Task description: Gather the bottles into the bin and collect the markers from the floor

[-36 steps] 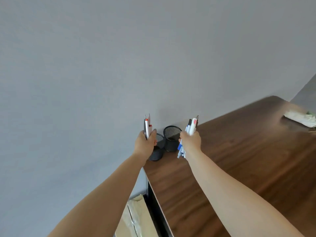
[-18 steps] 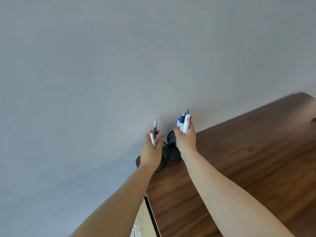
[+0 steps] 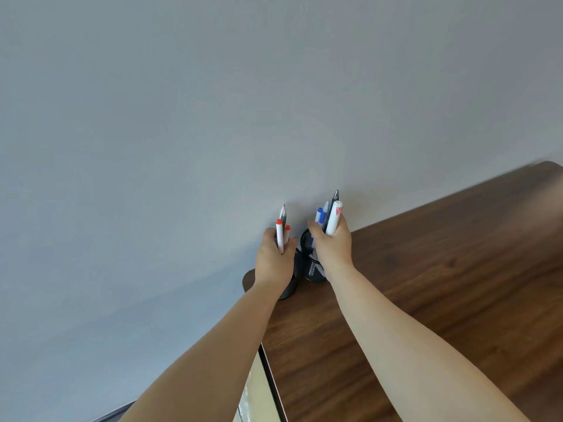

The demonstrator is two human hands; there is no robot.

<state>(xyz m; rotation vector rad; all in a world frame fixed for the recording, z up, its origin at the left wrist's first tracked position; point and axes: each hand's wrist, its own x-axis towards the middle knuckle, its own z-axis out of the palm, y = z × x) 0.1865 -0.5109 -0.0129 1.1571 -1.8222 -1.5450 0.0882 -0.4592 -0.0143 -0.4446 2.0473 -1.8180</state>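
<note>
Marker step, drop-off phase by my read. Left hand point(image 3: 274, 259) is clenched round a small bunch of white red-capped markers point(image 3: 279, 236) plus a grey pen, tips up, right above the black wire-mesh pen cup point(image 3: 289, 289). It hides most of that cup.

Right hand point(image 3: 332, 248) grasps a thicker bundle of white blue-capped markers point(image 3: 335, 217) and dark pens. Their lower ends look to be inside the mouth of the second black mesh cup point(image 3: 315, 272), just right of the first cup.

Both cups sit on the dark wooden desk point(image 3: 441, 284), hard against the grey wall point(image 3: 213, 117). All markers are in hand, none released.

Next: lower each bunch straight down until it bottoms out, then let go. I reckon the cups are light, and a sideways nudge could tip them.

Bottles and bin aren't in view, so I can't judge that half.
</note>
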